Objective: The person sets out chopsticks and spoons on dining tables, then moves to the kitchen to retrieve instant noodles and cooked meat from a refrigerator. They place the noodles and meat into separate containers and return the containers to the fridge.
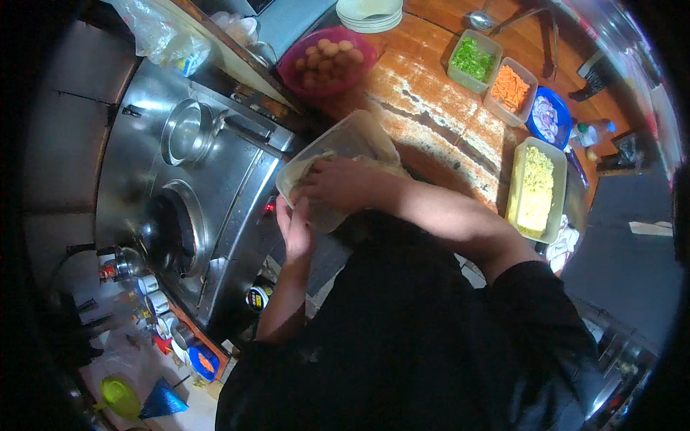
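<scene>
A translucent plastic container [337, 134] is tilted close to my body, between the steel stove and the wooden table. My left hand [296, 229] grips its near left edge from the outside. Inside the container lies my right hand [339, 180], its fingers down among pale contents that I cannot make out clearly; whether it grasps any of them is hidden. Beyond the container stands a pink basket of brown eggs [329, 59].
A steel stove [232, 188] with a dark wok [167, 231] and a steel pan [186, 132] is at left. The wooden table holds chopped greens [473, 59], carrot strips [509, 89], sliced onions [544, 118], yellow noodles [536, 188] and stacked plates [369, 19].
</scene>
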Motion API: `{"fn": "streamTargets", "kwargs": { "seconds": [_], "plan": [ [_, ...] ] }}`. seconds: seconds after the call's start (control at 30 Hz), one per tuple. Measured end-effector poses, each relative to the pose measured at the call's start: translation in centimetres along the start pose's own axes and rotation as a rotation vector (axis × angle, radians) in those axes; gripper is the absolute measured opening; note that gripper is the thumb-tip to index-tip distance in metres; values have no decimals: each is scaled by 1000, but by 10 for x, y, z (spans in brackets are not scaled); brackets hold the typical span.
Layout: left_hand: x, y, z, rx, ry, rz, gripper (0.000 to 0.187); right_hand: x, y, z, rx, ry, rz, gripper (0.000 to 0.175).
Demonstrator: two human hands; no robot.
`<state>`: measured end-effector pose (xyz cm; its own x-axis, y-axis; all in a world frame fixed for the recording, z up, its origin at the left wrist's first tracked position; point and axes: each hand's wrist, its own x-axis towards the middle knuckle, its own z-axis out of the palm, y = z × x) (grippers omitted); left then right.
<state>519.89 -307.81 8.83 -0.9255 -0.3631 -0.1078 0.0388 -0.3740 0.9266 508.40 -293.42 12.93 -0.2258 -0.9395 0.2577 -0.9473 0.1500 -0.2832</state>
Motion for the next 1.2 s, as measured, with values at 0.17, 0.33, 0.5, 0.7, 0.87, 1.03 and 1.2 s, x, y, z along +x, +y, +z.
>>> {"fn": "streamTargets", "kwargs": {
  "seconds": [0.17, 0.33, 0.5, 0.7, 0.87, 1.03, 1.2],
  "plan": [
    [-8, 17, -11, 107, 99, 173, 49, 20, 28, 0, -21, 21, 454, 49],
    [0, 14, -2, 271, 264, 324, 45, 46, 54, 25, 253, -61, 694, 46],
    [7, 26, -10, 298, 321, 278, 45, 27, 47, 20, 406, -201, 543, 45],
    [5, 34, -21, 244, 140, 299, 47, 22, 17, -14, 913, 208, 674, 42],
    [16, 35, -15, 186, 93, 296, 50, 29, -28, -28, 806, 10, 349, 45],
    [17, 47, -19, 194, 4, 316, 49, 39, -40, -56, 787, -90, 260, 42],
    [5, 49, -31, 470, 50, 403, 53, 37, -53, -37, 336, -426, 242, 34]
  ]
}}
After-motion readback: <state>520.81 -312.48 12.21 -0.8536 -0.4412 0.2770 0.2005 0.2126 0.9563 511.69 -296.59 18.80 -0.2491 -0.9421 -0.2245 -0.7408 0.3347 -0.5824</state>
